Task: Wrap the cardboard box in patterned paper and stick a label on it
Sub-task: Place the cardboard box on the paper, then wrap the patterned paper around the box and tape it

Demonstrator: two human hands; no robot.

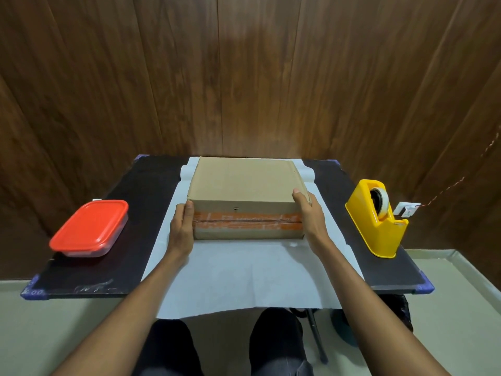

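Gripping the cardboard box [244, 185] from both sides, the two hands sat at its near corners. The left hand [182, 231] clasped the near left corner, thumb lying up along the front edge and fingers hidden behind the side wall. The right hand [310, 215] held the near right corner, thumb resting on the top face and fingers wrapped out of sight round the side. Both forearms reached in from the bottom of the view.

The box stood flat on a sheet of white paper [244, 272], toward the far half of it. A strip of orange tape [246, 221] ran along the box's near face. The paper showed only its plain white side; it spread out on either side of the box and its near edge hung over the front of the table [141, 213], a dark top with blue corner caps.

Left of the paper, near the table's left edge, sat a clear container with a red lid [90, 227]. On the right, well apart from the box, a yellow tape dispenser [378, 218] stood holding a roll of pale tape. Behind everything rose a brown wood-panelled wall [244, 77]. The person's dark-trousered knees [273, 346] showed below the hanging paper.
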